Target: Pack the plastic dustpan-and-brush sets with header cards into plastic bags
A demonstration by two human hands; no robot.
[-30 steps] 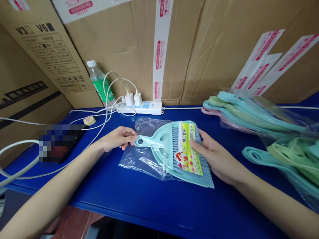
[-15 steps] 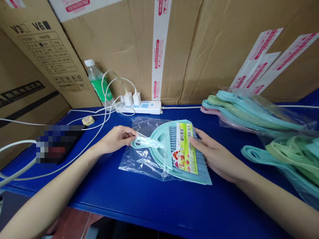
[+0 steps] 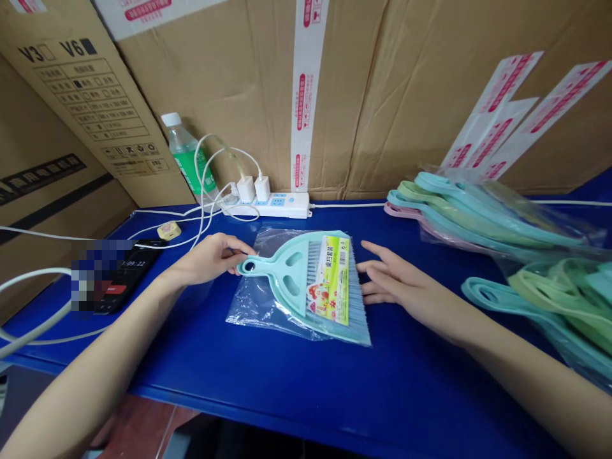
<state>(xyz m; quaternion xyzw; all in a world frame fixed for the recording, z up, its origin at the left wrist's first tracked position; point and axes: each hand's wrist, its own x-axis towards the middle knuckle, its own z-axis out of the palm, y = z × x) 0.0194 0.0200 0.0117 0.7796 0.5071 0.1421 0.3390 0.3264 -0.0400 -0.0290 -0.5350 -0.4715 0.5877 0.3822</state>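
A light blue dustpan (image 3: pixel 291 268) with a matching brush lies flat, its handle toward the left. The blue-grey bristles (image 3: pixel 356 299) point right, and a yellow-green printed label (image 3: pixel 329 280) is on the brush. Underneath is a clear plastic bag (image 3: pixel 253 312), its crumpled film showing around the handle. My left hand (image 3: pixel 213 258) pinches the ring end of the dustpan handle between thumb and fingers. Just right of the bristles, my right hand (image 3: pixel 399 284) is open with its fingers spread, apart from the brush and holding nothing.
Bagged dustpan sets (image 3: pixel 478 217) in blue, green and pink are piled at the right, with more (image 3: pixel 540 306) nearer. Behind are a power strip (image 3: pixel 287 205), a green-labelled bottle (image 3: pixel 191 159) and cardboard (image 3: pixel 406 95). White cables and a phone (image 3: pixel 129 280) lie left on the blue table (image 3: pixel 287 389).
The dustpan and brush have shifted left over the bag, and the handle, earlier under shiny film, now shows bare. My right hand has let go of the bristle edge and opened.
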